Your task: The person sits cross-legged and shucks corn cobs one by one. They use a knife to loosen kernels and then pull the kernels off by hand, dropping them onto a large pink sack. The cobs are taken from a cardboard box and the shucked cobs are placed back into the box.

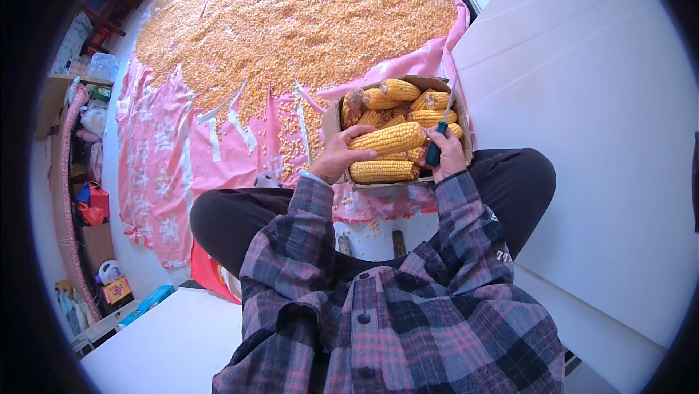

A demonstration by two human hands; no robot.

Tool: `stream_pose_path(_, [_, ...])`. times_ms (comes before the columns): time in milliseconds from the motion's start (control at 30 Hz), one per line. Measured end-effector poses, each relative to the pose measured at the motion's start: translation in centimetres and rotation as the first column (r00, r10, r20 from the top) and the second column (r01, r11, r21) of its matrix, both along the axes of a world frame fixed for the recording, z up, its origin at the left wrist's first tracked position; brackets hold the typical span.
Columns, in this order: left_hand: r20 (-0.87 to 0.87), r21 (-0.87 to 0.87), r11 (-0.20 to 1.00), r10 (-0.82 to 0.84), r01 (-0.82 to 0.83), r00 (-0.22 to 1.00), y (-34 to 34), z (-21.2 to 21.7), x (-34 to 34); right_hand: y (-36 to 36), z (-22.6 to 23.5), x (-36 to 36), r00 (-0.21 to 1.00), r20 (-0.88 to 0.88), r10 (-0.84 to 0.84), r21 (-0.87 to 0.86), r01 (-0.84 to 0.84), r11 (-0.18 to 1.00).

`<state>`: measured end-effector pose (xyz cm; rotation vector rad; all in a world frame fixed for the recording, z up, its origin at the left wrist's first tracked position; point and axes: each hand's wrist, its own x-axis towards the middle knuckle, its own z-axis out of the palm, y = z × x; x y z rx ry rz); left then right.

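Note:
My left hand [342, 152] grips a yellow corn cob [389, 140] by its left end, above a cardboard box [332, 121] full of other cobs. In my right hand [449, 151] is a screwdriver [434, 152] with a dark green handle; its thin metal shaft points up and away from me. The right fingertips are close to the cob's right end, and whether they touch it I cannot tell. Below the held cob, another corn cob [384, 170] lies along the box's near side. Several more cobs [400, 89] fill the far part.
A wide layer of loose corn kernels [291, 22] covers a pink sheet [156, 168] beyond the box. My bent knees flank the box. A white surface [590, 132] stands to the right. Bags and bottles crowd a shelf [54, 106] on the left.

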<state>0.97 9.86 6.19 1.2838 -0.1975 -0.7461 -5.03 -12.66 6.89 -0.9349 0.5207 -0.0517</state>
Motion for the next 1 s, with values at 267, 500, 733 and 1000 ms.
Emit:
stream_pose_path(267, [-0.488, -0.509, 0.687, 0.266, -0.519, 0.831, -2.3, -2.7, -1.8, 3.1, 3.3, -0.8, 0.994, 0.102, 0.043, -0.238, -0.017, 0.971])
stream_pose_path(500, [-0.839, -0.474, 0.5, -0.006, -0.725, 0.545, -5.4, -6.2, -4.3, 5.7, -0.1, -2.9, 0.964, -0.046, 0.261, -0.63, -0.231, 0.741])
stream_pose_path(733, [-0.904, -0.294, 0.487, 0.138, -0.823, 0.405, -6.4, -7.6, -3.9, 4.3, 3.8, -4.2, 0.917, -0.269, 0.295, -0.896, -0.35, 0.272])
stream_pose_path(1000, [-0.917, -0.273, 0.482, 0.132, -0.833, 0.377, -6.7, -7.0, -3.7, 3.8, 8.9, -7.2, 0.876, -0.338, 0.345, -0.918, -0.387, 0.084])
